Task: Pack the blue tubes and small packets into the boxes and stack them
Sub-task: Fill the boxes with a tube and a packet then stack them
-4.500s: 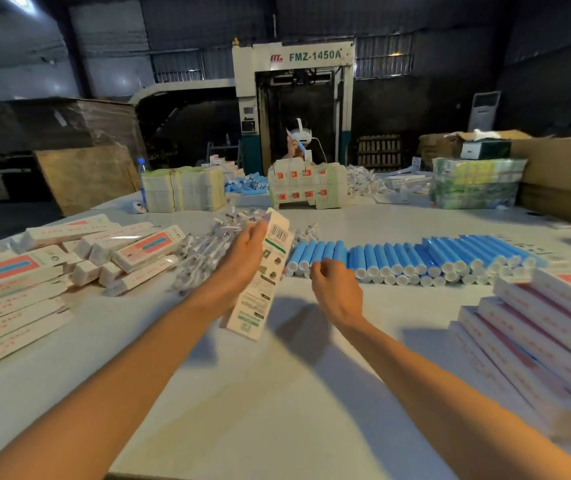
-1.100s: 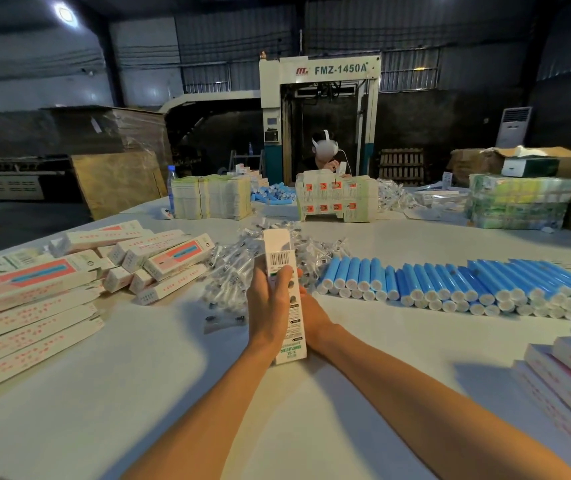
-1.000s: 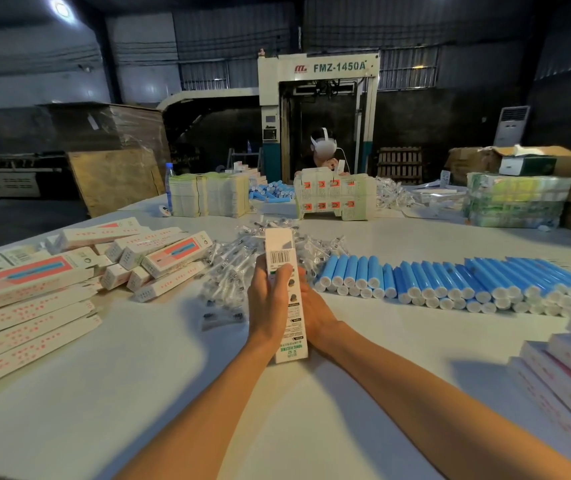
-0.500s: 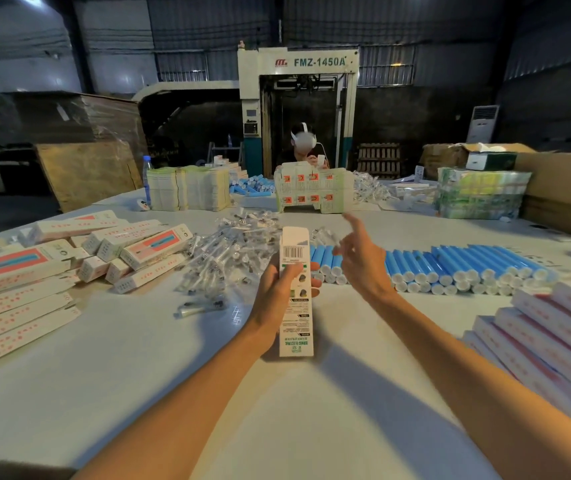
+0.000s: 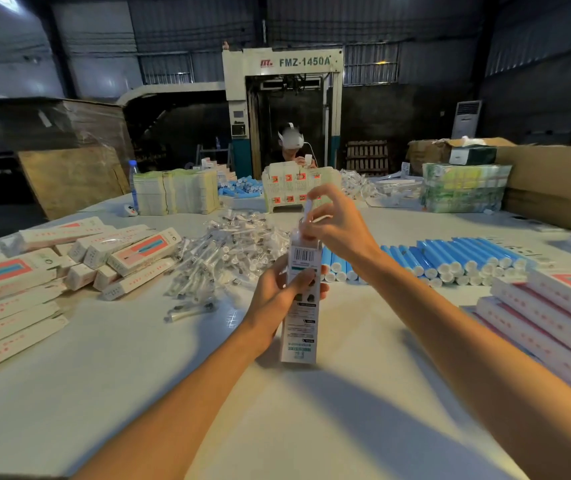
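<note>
My left hand grips a narrow white box standing upright on the white table. Right above the box's top end, my right hand pinches a small white piece; blur hides whether it is a packet or the box flap. A long row of blue tubes with white caps lies behind my right forearm. A heap of small clear packets sits just left of the box.
Filled boxes lie jumbled at the left, with flat box blanks nearer the edge. Stacked boxes fill the right side. Across the table a person works behind more stacks, bundles and cardboard cartons.
My right hand left the box, swung out over the tubes, then came back above the box's top, now pinching something small and white. My left hand has kept holding the upright box.
</note>
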A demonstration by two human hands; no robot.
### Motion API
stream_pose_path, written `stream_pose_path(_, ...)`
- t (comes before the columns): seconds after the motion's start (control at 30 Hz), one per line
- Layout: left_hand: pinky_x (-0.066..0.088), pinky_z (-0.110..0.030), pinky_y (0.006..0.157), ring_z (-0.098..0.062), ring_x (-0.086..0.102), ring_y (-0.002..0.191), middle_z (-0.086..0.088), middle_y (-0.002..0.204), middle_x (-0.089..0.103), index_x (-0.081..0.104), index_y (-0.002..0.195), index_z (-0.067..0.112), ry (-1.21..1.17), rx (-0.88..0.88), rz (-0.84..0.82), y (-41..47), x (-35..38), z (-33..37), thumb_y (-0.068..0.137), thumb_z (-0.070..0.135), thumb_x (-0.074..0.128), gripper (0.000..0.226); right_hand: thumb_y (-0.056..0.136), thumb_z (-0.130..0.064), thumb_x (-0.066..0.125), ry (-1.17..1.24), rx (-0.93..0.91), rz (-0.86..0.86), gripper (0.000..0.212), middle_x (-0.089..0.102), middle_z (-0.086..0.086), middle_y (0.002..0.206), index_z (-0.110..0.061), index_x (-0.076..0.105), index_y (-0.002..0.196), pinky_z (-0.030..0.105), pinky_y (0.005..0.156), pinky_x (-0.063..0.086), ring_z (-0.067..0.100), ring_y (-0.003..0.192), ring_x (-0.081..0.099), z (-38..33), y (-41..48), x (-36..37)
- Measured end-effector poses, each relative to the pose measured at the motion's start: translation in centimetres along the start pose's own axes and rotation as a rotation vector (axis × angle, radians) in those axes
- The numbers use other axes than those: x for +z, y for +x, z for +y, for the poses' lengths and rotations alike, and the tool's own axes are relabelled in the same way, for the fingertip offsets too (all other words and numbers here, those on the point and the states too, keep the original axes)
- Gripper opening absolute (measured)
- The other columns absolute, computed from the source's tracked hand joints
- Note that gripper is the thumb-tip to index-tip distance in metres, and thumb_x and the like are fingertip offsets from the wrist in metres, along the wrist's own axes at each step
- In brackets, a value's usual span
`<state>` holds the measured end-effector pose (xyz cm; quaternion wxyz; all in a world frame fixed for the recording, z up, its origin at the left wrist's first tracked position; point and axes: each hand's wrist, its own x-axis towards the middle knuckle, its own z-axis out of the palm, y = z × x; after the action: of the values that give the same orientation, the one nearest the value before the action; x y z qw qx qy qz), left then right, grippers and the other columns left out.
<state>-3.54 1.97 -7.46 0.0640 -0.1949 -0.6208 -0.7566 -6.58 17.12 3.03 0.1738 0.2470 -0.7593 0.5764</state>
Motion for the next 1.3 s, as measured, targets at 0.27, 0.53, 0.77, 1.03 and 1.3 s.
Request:
stream_pose_path(0.27,0.061,-0.055,0.097,-0.041,0.076,0.105,-0.014,0.120,0.078,0.066,0.131,0.021,0.047,-0.003,0.033,0.1,-0.1,0.0,0.098,0.032,0.076,0.036,0.093,-0.023,0.073,-0.129,-0.022,-0.067,0.015,0.070,-0.005,0.095,-0.020,0.066,0.106,0.019,0.062,0.054,-0.004,0.085,0.067,1.6,-0.5,0.6)
stream_pose_path(0.53,0.063,-0.046,0.090,-0.042,0.075,0.106,-0.018,0.124,0.076,0.037,0.148,0.028,-0.008,0.055,0.047,-0.1,0.3,0.0,0.105,0.012,0.066,0.055,0.107,-0.028,0.054,-0.066,-0.019,0.157,0.021,0.060,-0.004,0.123,-0.021,0.065,0.124,0.010,0.080,0.048,0.009,0.111,0.060,4.9,-4.2,1.1)
stream_pose_path(0.77,0.063,-0.042,0.088,-0.034,0.074,0.112,-0.006,0.131,0.073,0.035,0.148,0.037,0.015,0.086,0.044,0.2,0.1,-0.1,0.108,0.014,0.061,0.053,0.104,-0.016,0.060,0.251,0.063,0.009,0.029,0.077,-0.004,0.112,-0.026,0.057,0.132,0.020,0.070,0.056,0.011,0.095,0.074,5.5,-6.7,2.4)
stream_pose_path(1.03,0.060,-0.036,0.084,-0.027,0.069,0.097,-0.019,0.128,0.064,0.037,0.139,0.037,0.102,0.119,0.002,0.0,0.1,0.0,0.084,0.002,0.069,0.072,0.103,-0.017,0.060,0.265,0.081,-0.015,0.033,0.072,-0.002,0.115,-0.033,0.065,0.132,0.024,0.076,0.057,0.011,0.102,0.067,5.7,-6.7,2.3)
stream_pose_path(1.3,0.060,-0.027,0.076,-0.015,0.073,0.098,-0.011,0.120,0.069,0.039,0.135,0.021,0.282,0.164,0.083,0.3,0.6,-0.3,0.082,-0.011,0.082,0.076,0.107,-0.020,0.054,0.216,0.056,-0.047,0.019,0.070,0.006,0.107,-0.013,0.061,0.124,0.026,0.061,0.057,0.021,0.090,0.068,5.6,-6.6,2.3)
